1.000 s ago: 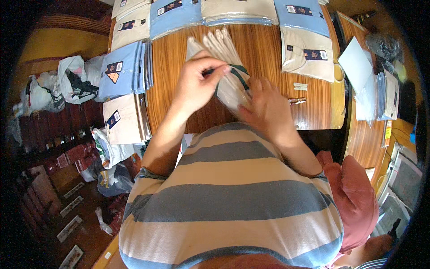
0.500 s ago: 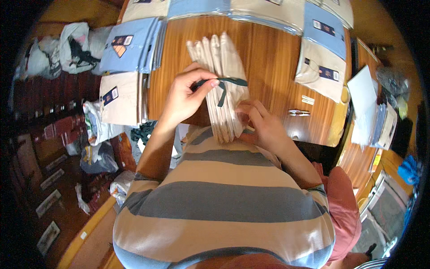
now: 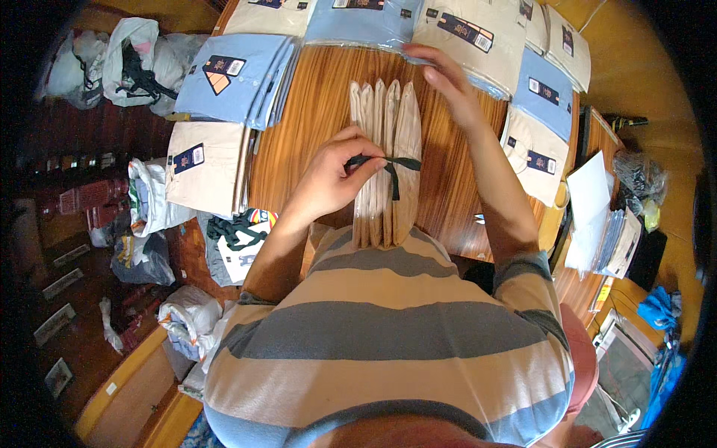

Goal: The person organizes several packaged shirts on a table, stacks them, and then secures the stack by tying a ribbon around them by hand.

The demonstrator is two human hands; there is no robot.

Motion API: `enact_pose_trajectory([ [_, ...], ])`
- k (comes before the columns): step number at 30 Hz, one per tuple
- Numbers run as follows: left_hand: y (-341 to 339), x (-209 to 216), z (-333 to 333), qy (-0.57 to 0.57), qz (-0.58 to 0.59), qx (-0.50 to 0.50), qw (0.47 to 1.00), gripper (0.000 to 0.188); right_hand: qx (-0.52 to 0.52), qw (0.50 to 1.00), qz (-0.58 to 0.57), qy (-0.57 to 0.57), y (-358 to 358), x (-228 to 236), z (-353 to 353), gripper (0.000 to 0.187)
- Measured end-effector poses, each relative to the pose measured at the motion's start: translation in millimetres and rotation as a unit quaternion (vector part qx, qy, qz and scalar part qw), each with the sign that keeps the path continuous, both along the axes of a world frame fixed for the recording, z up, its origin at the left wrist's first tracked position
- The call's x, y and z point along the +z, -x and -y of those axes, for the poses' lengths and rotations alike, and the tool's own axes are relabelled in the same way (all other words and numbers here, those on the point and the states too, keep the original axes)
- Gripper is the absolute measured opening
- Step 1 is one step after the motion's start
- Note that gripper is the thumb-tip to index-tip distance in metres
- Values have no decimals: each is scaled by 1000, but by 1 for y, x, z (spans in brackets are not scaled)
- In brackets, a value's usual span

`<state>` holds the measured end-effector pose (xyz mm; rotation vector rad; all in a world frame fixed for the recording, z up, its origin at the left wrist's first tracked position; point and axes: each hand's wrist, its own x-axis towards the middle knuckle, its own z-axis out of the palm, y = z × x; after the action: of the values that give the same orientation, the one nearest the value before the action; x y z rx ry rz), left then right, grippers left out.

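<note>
A bundle of beige folded garments [image 3: 388,220] in clear plastic packs stands on edge on the wooden table, its near end against my shirt. Round its middle runs a dark green cloth strip [image 3: 404,163], with a loose end hanging down. My left hand [image 3: 340,168] pinches that strip between thumb and fingers at the bundle's left side. Farther off, my right hand [image 3: 450,82] reaches over the table with its fingers apart. Its fingertips are at the near edge of the packed blue shirts [image 3: 358,26] and packed cream shirts [image 3: 469,37]; whether they touch, I cannot tell.
More stacks of packed blue shirts [image 3: 231,82] and cream shirts [image 3: 202,160] line the left side of the table [image 3: 314,82]. At right are another blue pack [image 3: 544,82] and a cream pack [image 3: 526,160]. Plastic bags [image 3: 134,63] lie beyond the left edge.
My right hand has left the bundle's near right side and moved up to the far shirt packs. The left hand keeps its pinch on the strip. The bundle now stands straighter.
</note>
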<state>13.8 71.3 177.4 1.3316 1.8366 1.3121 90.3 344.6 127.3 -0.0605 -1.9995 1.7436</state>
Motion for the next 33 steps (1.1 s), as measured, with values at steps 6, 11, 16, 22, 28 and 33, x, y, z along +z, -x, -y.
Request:
enact_pose_trajectory([
  [6,0,-2,-5,12,19,17,1000,6,181,954,194,141,26,-55,9,60],
  [11,-4,-14,-8,1,49,13,999,6,-133,989,53,-31,-7,-13,33,39],
  [16,-5,-25,-15,-31,66,7,997,9,-75,931,161,-318,-93,61,86,29],
  [22,1,-10,-20,-25,13,-61,998,10,-113,862,174,-463,-106,60,110,28],
  [28,34,26,5,-5,-184,-26,983,17,-91,843,149,-508,-160,58,55,26],
  [33,23,-2,41,50,-170,22,984,13,-121,930,193,-290,-197,13,49,22],
])
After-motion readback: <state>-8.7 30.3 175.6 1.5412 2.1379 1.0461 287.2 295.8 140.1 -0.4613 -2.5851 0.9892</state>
